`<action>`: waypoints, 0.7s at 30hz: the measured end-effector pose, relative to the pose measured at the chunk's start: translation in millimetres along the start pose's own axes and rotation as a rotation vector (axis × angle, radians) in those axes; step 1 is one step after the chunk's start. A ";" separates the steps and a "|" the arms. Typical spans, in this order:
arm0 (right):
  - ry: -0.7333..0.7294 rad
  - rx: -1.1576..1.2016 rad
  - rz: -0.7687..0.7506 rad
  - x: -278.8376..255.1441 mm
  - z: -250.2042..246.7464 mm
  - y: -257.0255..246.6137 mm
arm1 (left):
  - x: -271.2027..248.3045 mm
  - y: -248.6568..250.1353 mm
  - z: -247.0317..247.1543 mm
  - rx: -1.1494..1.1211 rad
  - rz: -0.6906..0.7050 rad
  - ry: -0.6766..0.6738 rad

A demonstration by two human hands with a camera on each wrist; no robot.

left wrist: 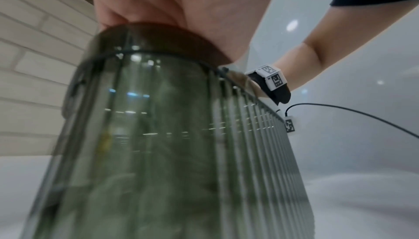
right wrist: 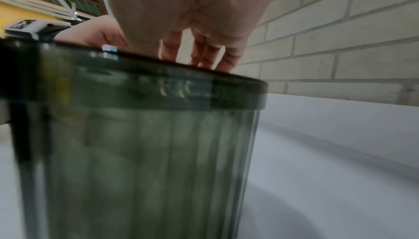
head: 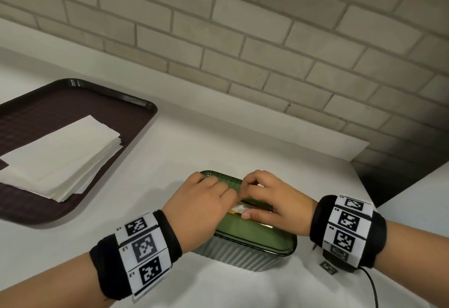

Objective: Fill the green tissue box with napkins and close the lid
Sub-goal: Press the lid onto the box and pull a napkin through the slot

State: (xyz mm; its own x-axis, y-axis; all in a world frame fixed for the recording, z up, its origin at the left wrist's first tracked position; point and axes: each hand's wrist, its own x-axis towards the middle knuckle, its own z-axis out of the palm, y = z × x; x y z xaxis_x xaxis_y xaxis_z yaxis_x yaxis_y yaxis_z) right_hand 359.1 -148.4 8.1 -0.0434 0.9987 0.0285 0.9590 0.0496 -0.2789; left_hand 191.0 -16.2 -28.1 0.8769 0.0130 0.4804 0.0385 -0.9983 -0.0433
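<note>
head view: green tissue box point(head: 252, 242) on white table point(head: 218, 142), lid point(head: 257, 233) looks seated; left hand point(head: 199, 205) flat on lid w/ straight fingers; right hand point(head: 269, 198) curled, seems to pinch napkin point(head: 239, 209) at gold slot; spare napkin stack point(head: 60, 159) on brown tray point(head: 80, 103), left of box.
left wrist view: palm point(left wrist: 181, 9) on box's lid rim; fingers hidden.
right wrist view: fingers point(right wrist: 204, 52) bent down onto box top; grip can't tell here.
progress: prob. filled + closed; left: tidy the slot napkin.

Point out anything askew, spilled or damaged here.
Nothing stands out. The green tissue box sits upright with its lid on; both hands rest on top. The napkin stack on the tray is only slightly fanned.
</note>
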 end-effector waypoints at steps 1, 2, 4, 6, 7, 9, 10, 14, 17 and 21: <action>0.003 0.019 0.005 1.0 -0.9 0.3 | -0.9 0.7 0.5 -0.002 -0.019 -0.004; 0.007 0.037 0.015 2.7 -2.0 0.4 | -1.9 0.8 1.5 -0.008 -0.032 0.000; 0.017 0.048 0.020 4.8 -2.9 0.3 | -4.2 1.4 2.3 -0.025 -0.045 0.006; 0.024 0.001 -0.029 5.5 -1.3 0.7 | -5.5 2.1 1.8 -0.035 -0.036 0.029; 0.025 -0.034 -0.060 5.2 0.1 1.4 | -5.9 2.3 0.6 -0.036 -0.034 0.038; 0.031 -0.082 -0.098 4.1 3.2 2.2 | -6.2 2.4 -1.0 -0.053 -0.027 0.043; 0.038 -0.088 -0.102 3.7 4.3 1.8 | -6.4 1.7 -1.2 -0.079 -0.028 0.047; 0.090 -0.172 -0.152 0.9 6.8 -0.8 | -5.2 -6.5 -5.1 -0.166 -0.124 -0.004; 0.152 -0.340 -0.216 -1.9 6.3 -3.8 | -1.1 -13.1 -6.8 -0.082 -0.129 -0.009; 0.250 -0.482 -0.305 -4.0 7.3 -10.0 | 5.4 -19.6 -8.2 -0.049 -0.080 -0.024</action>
State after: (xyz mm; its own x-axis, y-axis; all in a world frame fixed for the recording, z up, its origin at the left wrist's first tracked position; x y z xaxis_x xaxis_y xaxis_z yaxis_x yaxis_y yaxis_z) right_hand 347.6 -152.8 3.8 -0.3241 0.9040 0.2787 0.9349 0.2611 0.2404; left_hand 191.0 2.9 -17.5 0.8833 0.0940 0.4593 0.0864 -0.9956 0.0375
